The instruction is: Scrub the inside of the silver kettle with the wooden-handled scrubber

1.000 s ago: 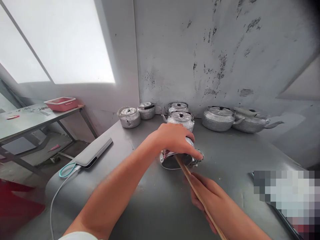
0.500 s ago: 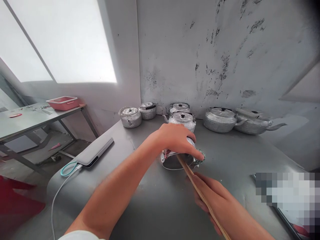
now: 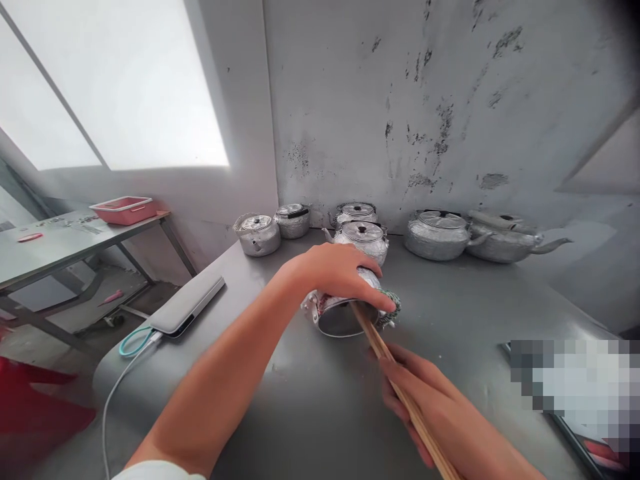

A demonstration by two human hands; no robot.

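A silvery metal kettle [image 3: 325,325] lies tipped on the grey table, its round opening towards me. My left hand [image 3: 340,272] grips the kettle from above, fingers curled over its side and thumb by the rim. A green and white cord-like wrapping [image 3: 393,308] shows beside the thumb. In my right hand [image 3: 420,393] is a long wooden stick [image 3: 411,403], held slantwise. Its far end reaches into the kettle's opening, so the tip is hidden. Just behind my left hand stands an upright lidded kettle [image 3: 364,239].
More kettles stand along the wall, two at the left [image 3: 258,237] and two at the right [image 3: 436,237]. A power bank [image 3: 190,307] with a cable lies on the table's left. A flat dark-edged device [image 3: 570,433], partly blurred out, is at right. A pink basket [image 3: 125,211] sits on another table.
The tipped kettle has turned slightly under my left hand, and more of its left side shows. My right hand still holds the stick inside it. The whole view has shifted a little.
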